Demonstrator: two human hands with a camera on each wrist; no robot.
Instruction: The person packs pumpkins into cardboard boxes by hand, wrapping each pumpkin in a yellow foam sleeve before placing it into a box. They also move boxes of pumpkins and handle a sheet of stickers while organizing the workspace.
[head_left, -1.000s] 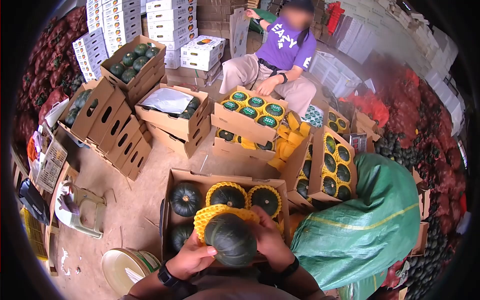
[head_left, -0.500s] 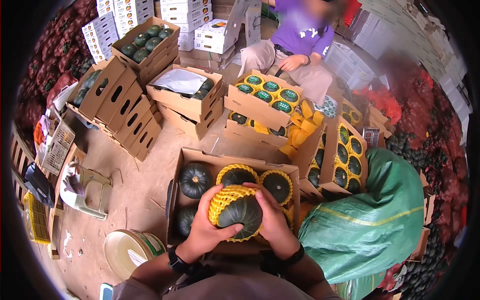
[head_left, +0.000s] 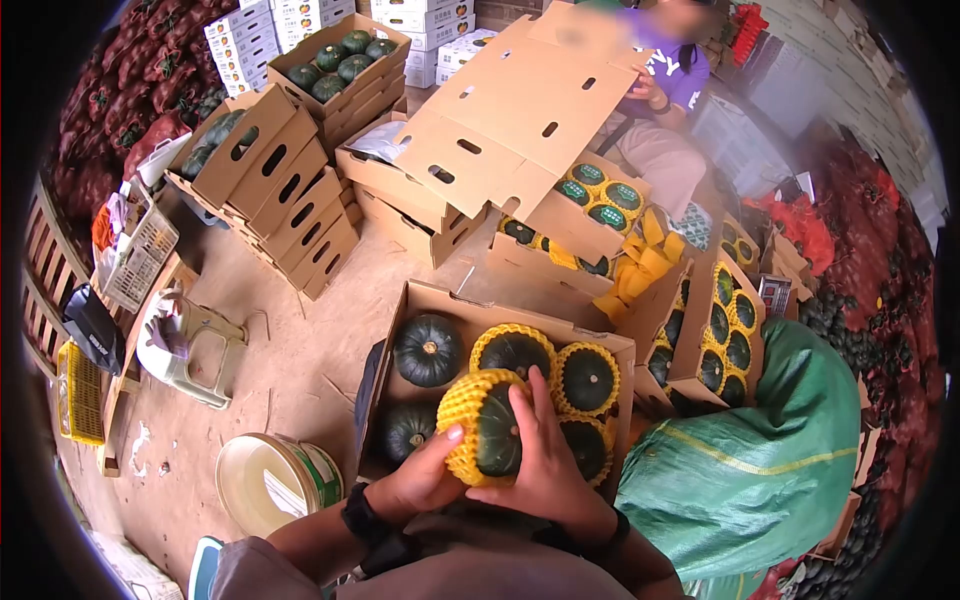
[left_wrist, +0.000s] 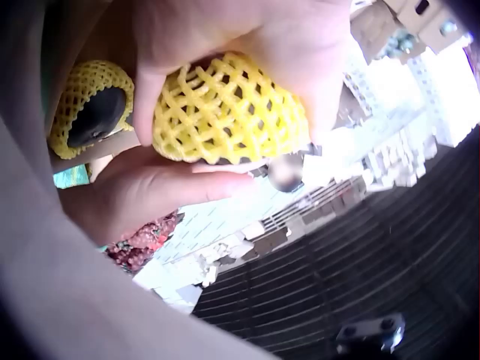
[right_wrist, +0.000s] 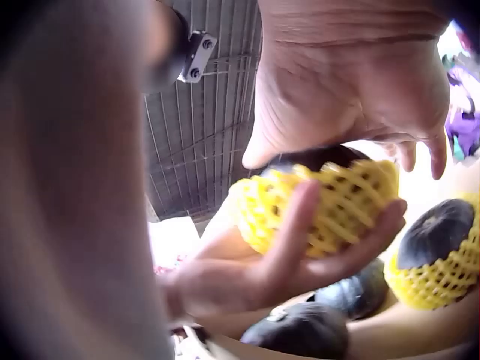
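Between both hands is a dark green pumpkin (head_left: pixel 498 437) in a yellow foam net (head_left: pixel 463 430), tilted over an open cardboard box (head_left: pixel 480 300). My left hand (head_left: pixel 422 478) grips the netted side, its thumb on the mesh. My right hand (head_left: pixel 552 462) holds the bare side, fingers spread over the skin and thumb below. In the right wrist view the right palm (right_wrist: pixel 352 90) covers the bare dark end and left fingers (right_wrist: pixel 300 225) wrap the net. Inside the box, two bare pumpkins (head_left: pixel 428 350) lie at left and netted ones (head_left: pixel 587 380) at the back and right.
Opposite, a seated person in purple (head_left: pixel 665 85) handles a large flat cardboard sheet (head_left: pixel 525 110). A green sack (head_left: pixel 740 450) lies at right, a bucket (head_left: pixel 265 480) at left. Stacked boxes (head_left: pixel 265 195) and boxes of netted pumpkins (head_left: pixel 715 335) surround the floor.
The pumpkin has turned so its net faces left and its bare side right; my right hand has shifted onto the bare side. The person opposite has brought up the cardboard sheet.
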